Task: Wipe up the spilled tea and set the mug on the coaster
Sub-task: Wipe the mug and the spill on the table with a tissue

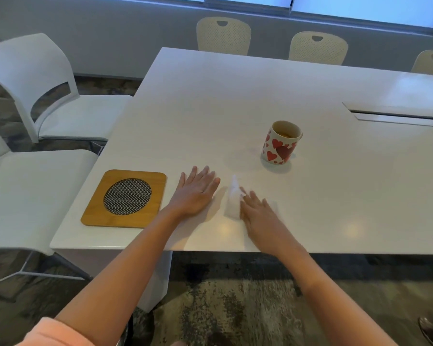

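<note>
A white mug with red hearts (281, 143) stands upright on the white table (235, 96), with tea inside and its handle turned to the far right. A square wooden coaster with a round metal mesh centre (125, 199) lies near the table's front left corner. My left hand (195, 191) rests flat and open on the table just right of the coaster. My right hand (256, 208) presses flat on a white paper napkin (231, 203), whose left edge curls up between the two hands. I cannot make out any spilled tea on the white surface.
White chairs (35, 78) stand along the table's left side and beige chairs (224, 36) along the far side. A cable slot (395, 116) cuts into the tabletop at the right. Patterned carpet lies below the front edge.
</note>
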`<state>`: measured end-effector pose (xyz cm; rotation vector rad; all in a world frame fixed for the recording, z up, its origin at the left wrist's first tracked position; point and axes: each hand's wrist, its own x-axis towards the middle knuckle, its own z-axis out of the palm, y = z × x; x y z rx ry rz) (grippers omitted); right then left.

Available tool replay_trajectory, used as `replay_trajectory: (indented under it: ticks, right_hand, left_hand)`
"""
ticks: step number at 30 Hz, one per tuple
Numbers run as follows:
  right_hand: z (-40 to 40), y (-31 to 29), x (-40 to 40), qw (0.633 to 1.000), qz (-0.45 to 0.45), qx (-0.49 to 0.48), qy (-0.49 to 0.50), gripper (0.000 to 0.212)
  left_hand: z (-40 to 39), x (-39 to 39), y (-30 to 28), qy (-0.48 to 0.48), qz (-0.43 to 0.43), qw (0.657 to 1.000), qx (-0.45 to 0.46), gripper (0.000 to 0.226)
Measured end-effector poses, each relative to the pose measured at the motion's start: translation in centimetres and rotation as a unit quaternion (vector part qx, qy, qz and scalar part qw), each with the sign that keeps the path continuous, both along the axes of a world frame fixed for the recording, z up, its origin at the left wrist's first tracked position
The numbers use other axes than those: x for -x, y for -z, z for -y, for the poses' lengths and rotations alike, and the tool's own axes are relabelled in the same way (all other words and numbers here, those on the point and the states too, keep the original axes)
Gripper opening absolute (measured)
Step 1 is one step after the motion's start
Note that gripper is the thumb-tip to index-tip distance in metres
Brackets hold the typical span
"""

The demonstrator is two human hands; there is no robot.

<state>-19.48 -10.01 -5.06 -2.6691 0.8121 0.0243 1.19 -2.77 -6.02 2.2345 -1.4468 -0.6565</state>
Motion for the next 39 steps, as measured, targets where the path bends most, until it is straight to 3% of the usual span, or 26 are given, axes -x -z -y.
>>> replay_trajectory:
  ticks: [10, 20, 27, 33, 39]
  right_hand:
    - [4.1, -0.4, -1.7, 0.992, 0.047, -0.042, 0.105, 0.055]
    - [-0.6, 0.0, -4.5, 0.995, 0.057, -0.077, -0.011, 0.059]
    - [-1.1, -0.1, 0.3, 0.986, 0.055, -0.143, -0.066, 0.050]
    - [0.2, 0.3, 2.8, 0.988, 0.079, -0.133, -0.020, 0.047]
    - [4.2, -0.4, 4.0, 0.988, 0.073, -0.085, 0.111, 0.051]
  left_hand:
    - [0.0, 0.0, -0.1, -0.017, -0.032, 0.999, 0.015, 0.076]
    - [-0.1, 0.6, -0.9, -0.042, -0.087, 0.994, 0.060, 0.091]
    - [0.1, 0.6, -0.5, -0.038, -0.040, 0.998, 0.030, 0.084]
    - [0.2, 0.4, 0.0, -0.035, -0.010, 0.999, 0.013, 0.078]
    - [0.2, 0.2, 0.1, -0.031, -0.015, 0.999, 0.012, 0.079]
